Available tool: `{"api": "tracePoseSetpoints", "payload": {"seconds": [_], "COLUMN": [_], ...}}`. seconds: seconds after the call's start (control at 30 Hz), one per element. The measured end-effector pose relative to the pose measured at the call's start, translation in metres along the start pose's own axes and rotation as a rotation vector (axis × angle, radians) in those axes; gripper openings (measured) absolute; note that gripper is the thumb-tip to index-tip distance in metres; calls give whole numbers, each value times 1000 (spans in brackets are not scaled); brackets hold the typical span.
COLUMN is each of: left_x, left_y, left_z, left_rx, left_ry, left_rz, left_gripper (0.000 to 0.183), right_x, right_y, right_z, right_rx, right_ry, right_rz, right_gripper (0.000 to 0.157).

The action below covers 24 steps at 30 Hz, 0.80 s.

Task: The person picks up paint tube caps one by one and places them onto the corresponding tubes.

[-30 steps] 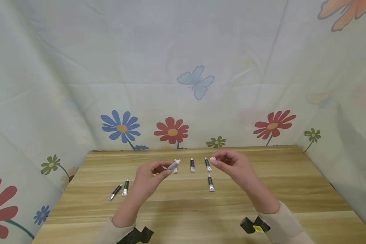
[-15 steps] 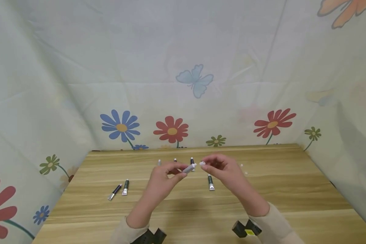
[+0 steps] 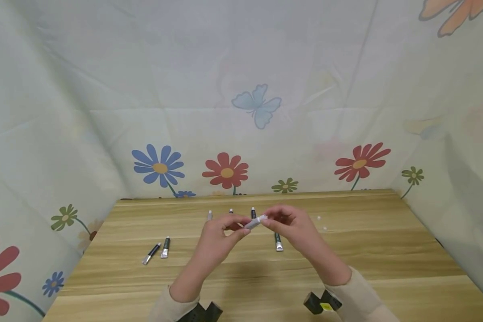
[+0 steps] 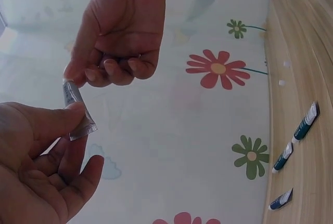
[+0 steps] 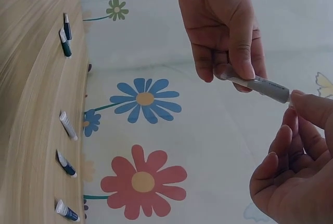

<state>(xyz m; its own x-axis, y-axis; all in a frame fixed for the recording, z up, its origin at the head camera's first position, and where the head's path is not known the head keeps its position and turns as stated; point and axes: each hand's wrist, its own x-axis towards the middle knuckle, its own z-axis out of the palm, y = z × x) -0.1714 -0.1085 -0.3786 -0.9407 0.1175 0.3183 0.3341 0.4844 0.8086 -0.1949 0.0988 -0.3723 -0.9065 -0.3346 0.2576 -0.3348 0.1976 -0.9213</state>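
Head view: well out to the left of both hands lie a dark tube (image 3: 151, 254) and, just beside it, a green tube (image 3: 166, 247), on the wooden table (image 3: 116, 277). Beyond the left hand's knuckles stands out the end of a grey tube (image 3: 210, 215). The left hand (image 3: 219, 235) pinches the held tube (image 3: 253, 222) between thumb and fingers, off the table; the left wrist view shows its other fingers loosely bent. Past its fingertips only the top of a half-hidden tube (image 3: 231, 211) shows. The held tube is tilted, its end up towards the right hand, and lies between the two hands. Behind it, a navy tube (image 3: 253, 212) is partly covered. The right hand (image 3: 290, 223) pinches the white cap (image 3: 263, 217) at that end, its other fingers curled in; whether the cap is seated I cannot tell. Below the right fingers lies a teal tube (image 3: 279, 242), and right of that hand, two white bits (image 3: 319, 218).
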Motion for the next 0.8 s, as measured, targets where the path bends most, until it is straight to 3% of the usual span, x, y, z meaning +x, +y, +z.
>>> {"api": "tracePoseSetpoints", "payload": {"seconds": [0.27,0.5,0.6,0.8], "left_x": [-1,1,2,2], "left_y": [1,0,-1,-2], "left_z": [4,7,8,8], "left_rx": [-29,-58,-71,-85], "left_ry": [3,5,11,31], "left_rz": [-1,-17,-29,-66], "left_gripper": [15,16,16,16], "right_x": [3,6,9,14], "right_y": [4,4,4,9], "right_z": [1,1,2,2], "right_rx": [-16,28,45,-34], "right_ry": [-5,-35,-24,-41], "right_rz": [-16,-17,5,1], "right_gripper": [18,27,21,25]}}
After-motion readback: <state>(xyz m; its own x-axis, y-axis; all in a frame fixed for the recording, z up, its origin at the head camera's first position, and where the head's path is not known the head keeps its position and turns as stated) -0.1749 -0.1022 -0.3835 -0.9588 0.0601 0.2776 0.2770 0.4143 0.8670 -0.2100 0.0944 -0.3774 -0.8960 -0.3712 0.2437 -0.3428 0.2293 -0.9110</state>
